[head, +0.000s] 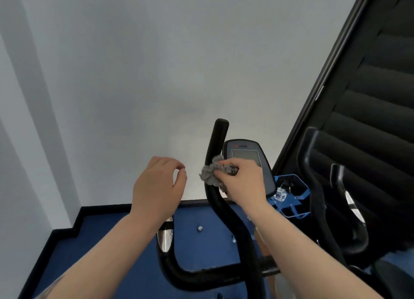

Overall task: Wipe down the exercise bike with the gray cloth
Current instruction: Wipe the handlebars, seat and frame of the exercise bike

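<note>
— Two hands are in view, but only one is working. The right hand (243,182) has its fingers pressed together around the gray cloth (212,172), which is bunched into a small wad and pushed against the left upright bar of the handlebar (218,195), just beside the console (248,162).

— And the left hand (156,186)?

— It hovers near the bar with the fingers loosely curled and holds nothing; it is apart from the cloth and from the exercise bike (224,274).

— How will the cloth behave, do you think?

— It looks fluffy and very light, so I judge it soft and limp — it folds around the round bar easily, but it can also slip out of a weak grip. Better to keep it gathered in the palm, as now, and wrap it half around the tube.

— And the bike itself?

— Stiff and heavy, I would say; the bar will not move under pressure. The console screen seems more delicate, so a lighter touch there. Most of the frame below appears not yet reached.
</note>
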`<action>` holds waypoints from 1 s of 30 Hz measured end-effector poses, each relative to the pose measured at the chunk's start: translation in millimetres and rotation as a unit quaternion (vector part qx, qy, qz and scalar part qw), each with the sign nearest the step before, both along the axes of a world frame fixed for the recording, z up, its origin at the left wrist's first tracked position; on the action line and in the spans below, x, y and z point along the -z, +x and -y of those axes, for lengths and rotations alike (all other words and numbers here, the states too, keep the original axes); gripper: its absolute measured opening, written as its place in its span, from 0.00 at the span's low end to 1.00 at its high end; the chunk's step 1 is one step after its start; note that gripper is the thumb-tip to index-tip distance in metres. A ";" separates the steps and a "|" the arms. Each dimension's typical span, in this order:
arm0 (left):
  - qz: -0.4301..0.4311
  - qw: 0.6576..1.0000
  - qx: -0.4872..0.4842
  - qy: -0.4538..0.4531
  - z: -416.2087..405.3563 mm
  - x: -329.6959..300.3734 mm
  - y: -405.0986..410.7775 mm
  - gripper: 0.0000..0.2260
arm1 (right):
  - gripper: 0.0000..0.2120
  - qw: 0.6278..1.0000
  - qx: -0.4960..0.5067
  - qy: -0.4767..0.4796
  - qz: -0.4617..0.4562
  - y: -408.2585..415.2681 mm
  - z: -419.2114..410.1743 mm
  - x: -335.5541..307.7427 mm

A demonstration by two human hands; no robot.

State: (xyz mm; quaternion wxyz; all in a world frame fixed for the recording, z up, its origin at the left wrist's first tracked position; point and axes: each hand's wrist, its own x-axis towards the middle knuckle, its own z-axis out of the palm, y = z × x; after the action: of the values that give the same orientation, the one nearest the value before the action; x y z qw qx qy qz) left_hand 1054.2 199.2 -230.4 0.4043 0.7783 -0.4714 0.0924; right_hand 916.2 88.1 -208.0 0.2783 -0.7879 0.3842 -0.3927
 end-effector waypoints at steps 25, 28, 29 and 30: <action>-0.026 1.000 -0.006 -0.012 -1.2 1.1 -1.8 0.08 | 0.08 0.803 -0.076 -0.502 -0.312 42.2 22.0 -44.8; -0.030 1.000 -0.004 -0.006 -2.1 1.1 -1.3 0.08 | 0.08 0.846 -0.133 -0.387 -0.341 38.5 18.5 -19.3; -0.030 1.000 -0.001 -0.004 -2.3 1.1 -1.1 0.09 | 0.09 0.868 -0.153 -0.348 -0.319 33.5 14.8 -13.0; -0.031 1.000 0.003 -0.002 -2.4 1.3 -1.3 0.09 | 0.10 0.889 -0.169 -0.315 -0.288 27.5 12.3 -9.0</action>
State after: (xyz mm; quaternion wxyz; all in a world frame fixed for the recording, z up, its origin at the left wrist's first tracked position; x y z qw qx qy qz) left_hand 1052.8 201.7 -231.7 0.4203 0.7788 -0.4607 0.0680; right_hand 943.7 75.8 -199.0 -0.0452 -0.9656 0.1652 -0.1958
